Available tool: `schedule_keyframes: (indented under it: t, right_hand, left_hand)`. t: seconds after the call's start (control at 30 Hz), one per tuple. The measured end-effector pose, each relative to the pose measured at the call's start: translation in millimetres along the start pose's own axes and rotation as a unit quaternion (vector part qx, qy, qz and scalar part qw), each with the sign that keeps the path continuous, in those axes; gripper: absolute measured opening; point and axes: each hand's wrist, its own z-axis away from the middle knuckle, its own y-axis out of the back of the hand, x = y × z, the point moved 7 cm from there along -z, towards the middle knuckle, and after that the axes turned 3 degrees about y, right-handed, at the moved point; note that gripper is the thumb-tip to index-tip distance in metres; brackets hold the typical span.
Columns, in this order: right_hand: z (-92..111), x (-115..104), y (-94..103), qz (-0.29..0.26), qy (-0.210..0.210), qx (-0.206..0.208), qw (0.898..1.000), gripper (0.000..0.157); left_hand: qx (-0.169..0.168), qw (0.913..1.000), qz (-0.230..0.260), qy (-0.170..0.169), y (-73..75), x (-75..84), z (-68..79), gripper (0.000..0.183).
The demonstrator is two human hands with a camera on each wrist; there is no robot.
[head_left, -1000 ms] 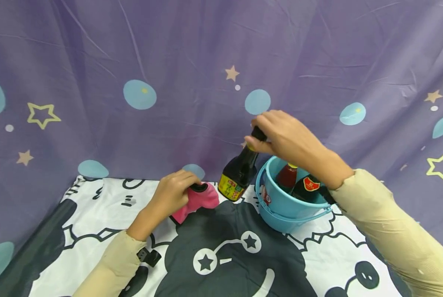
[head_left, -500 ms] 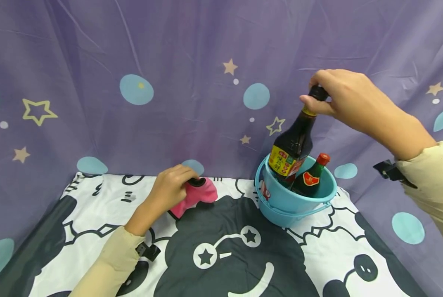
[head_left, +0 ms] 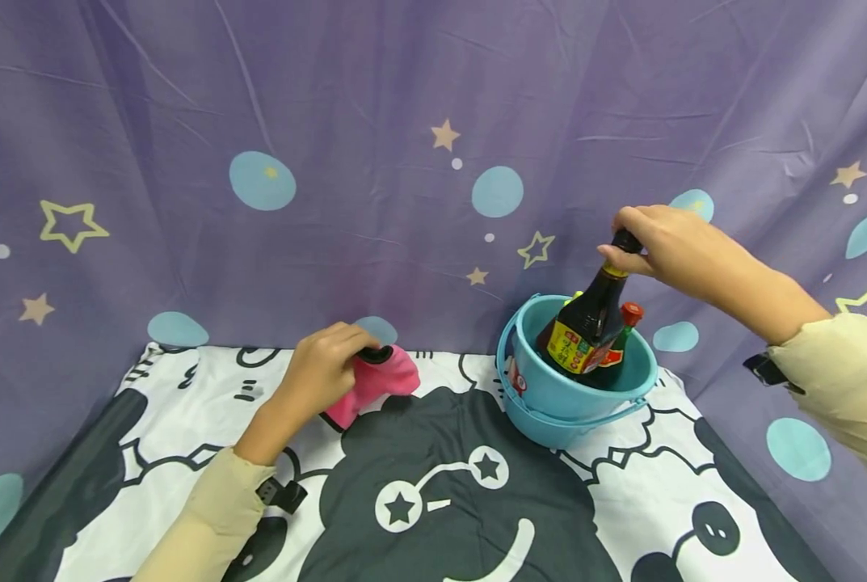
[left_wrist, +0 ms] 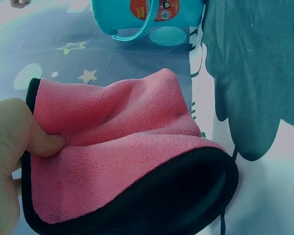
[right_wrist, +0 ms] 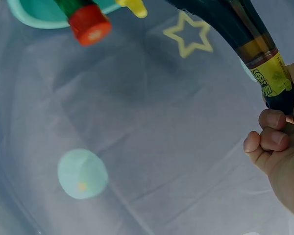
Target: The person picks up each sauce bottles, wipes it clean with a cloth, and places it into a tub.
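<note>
My right hand [head_left: 683,246] grips a dark sauce bottle [head_left: 586,327] with a yellow label by its black-capped neck. The bottle leans, its lower part inside the light-blue bucket [head_left: 549,392]. Beside it in the bucket stands a green bottle with a red cap [head_left: 631,314], partly hidden behind it. A yellow bottle tip [right_wrist: 134,7] shows past the bucket rim in the right wrist view. My left hand [head_left: 321,365] pinches the edge of a pink fleecy cloth [left_wrist: 117,117] with black trim, thumb on top. The cloth sags in folds close over the table.
A white and dark-grey cartoon-print cloth [head_left: 455,453] covers the table. Behind it hangs a purple curtain [head_left: 375,162] with stars and blue spots. The bucket's handle [head_left: 625,412] hangs down on its near side.
My right hand has carried the sauce bottle rightward, up over the bucket, then down into it. My left hand stays nearly still with the pink cloth.
</note>
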Motion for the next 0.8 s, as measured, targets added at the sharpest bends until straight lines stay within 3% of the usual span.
schedule_keyframes:
  t: [0.47,0.63,0.8]
  right_hand:
    - [17.0,-2.2,-55.6,-0.036,-0.039,-0.102,0.993,0.02]
    - [22.8,-8.1,-71.6,-0.04,-0.004,-0.108,0.993,0.019]
    - [28.8,-14.7,-85.5,-0.028,0.059,-0.081,0.995,0.024]
  left_hand:
    - [0.002,1.0,0.002,0.004,4.5,-3.8,-1.5,0.044]
    - [-0.002,1.0,-0.001,0.003,3.4,-3.2,-1.6,0.044]
    - [-0.009,0.9999,-0.002,0.004,2.2,-2.8,-0.6,0.044]
